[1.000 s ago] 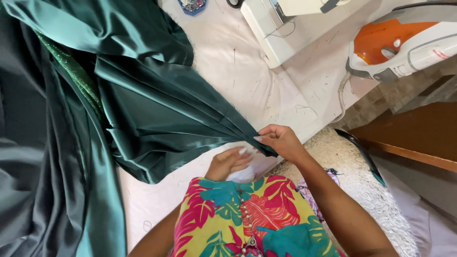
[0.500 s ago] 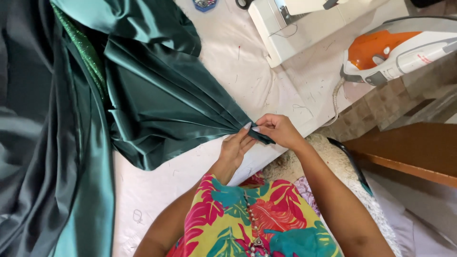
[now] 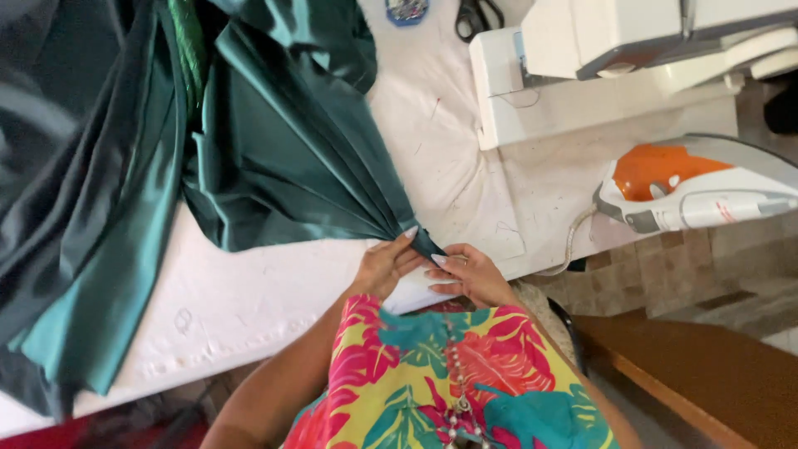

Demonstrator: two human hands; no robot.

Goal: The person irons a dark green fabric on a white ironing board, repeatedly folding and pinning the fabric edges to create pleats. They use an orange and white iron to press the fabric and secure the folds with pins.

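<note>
No packages, signs or screens show. The only label-like thing is a small round blue patch (image 3: pixel 406 10) at the top edge of the frame, just left of centre, lying on the white table (image 3: pixel 249 291); it is cut off by the frame and too blurred to make out further.

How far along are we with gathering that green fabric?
Done: the green satin fabric is bunched into folds running to one point at the white table edge. In hand: left hand and right hand pinch that gathered tip. Left: the sewing machine, iron and scissors sit untouched.
</note>
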